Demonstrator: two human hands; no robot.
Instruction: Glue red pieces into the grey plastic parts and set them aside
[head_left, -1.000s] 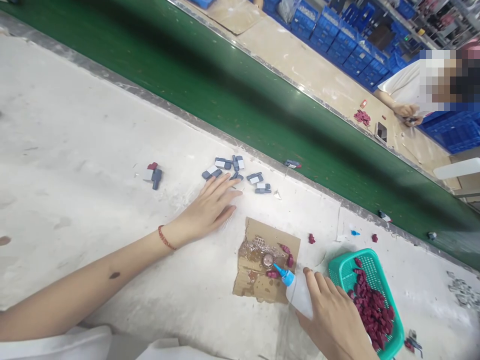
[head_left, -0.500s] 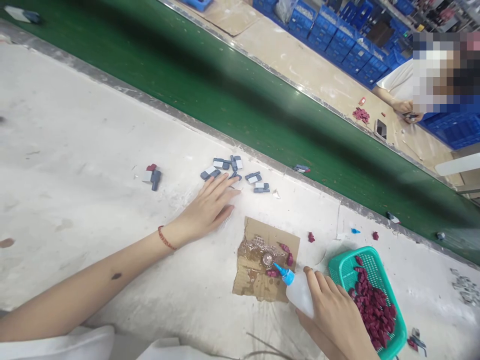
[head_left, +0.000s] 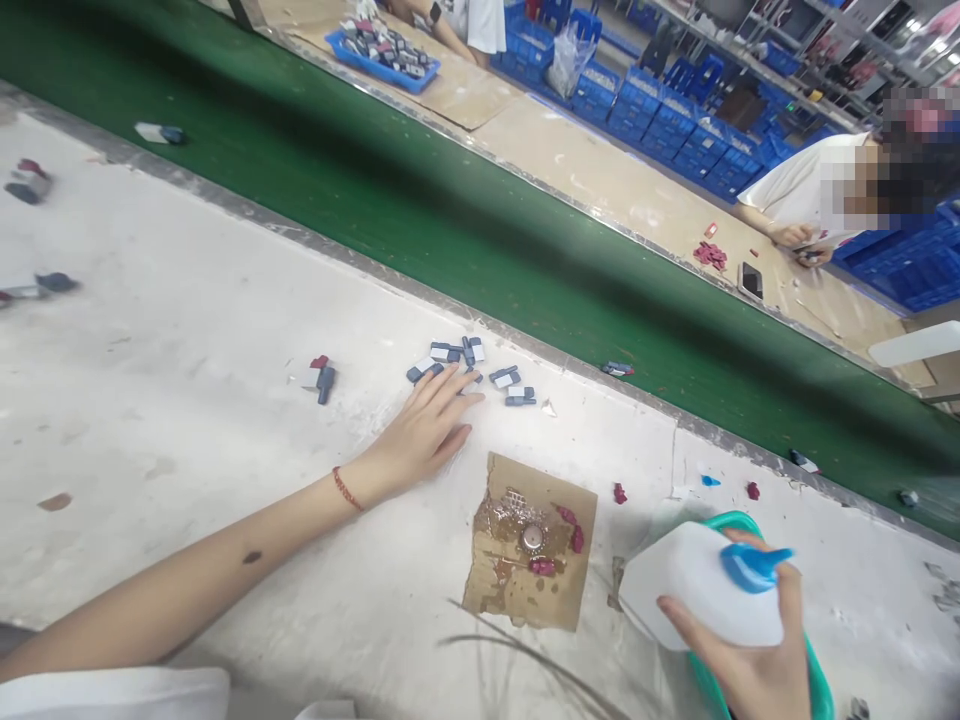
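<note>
My left hand (head_left: 421, 432) lies with its fingers stretched out, the fingertips over a small dark-and-light-grey plastic part that they partly hide. Beside it are more such grey parts (head_left: 505, 377). In my right hand (head_left: 765, 650) is a white squeeze bottle (head_left: 690, 585) with a blue nozzle (head_left: 754, 566), turned so the nozzle points right. The bottle is above a green basket (head_left: 819, 690), hiding most of it. Between my hands lies a piece of cardboard (head_left: 574, 600), wet with clear liquid, bearing a small round metal piece (head_left: 533, 539) and a few dark red parts (head_left: 541, 567).
A green conveyor belt (head_left: 360, 235) runs diagonally past the white table (head_left: 187, 430), carrying scattered parts. A grey-and-red part (head_left: 322, 383) lies left of my hand, and a small blue tip (head_left: 710, 481) to the right. Across the belt, a co-worker (head_left: 802, 200) sits near a phone (head_left: 750, 281).
My right hand has lifted the bottle off the cardboard, moved right and turned it, so the nozzle now faces right. My left hand keeps its place by the grey parts. The view has shifted slightly.
</note>
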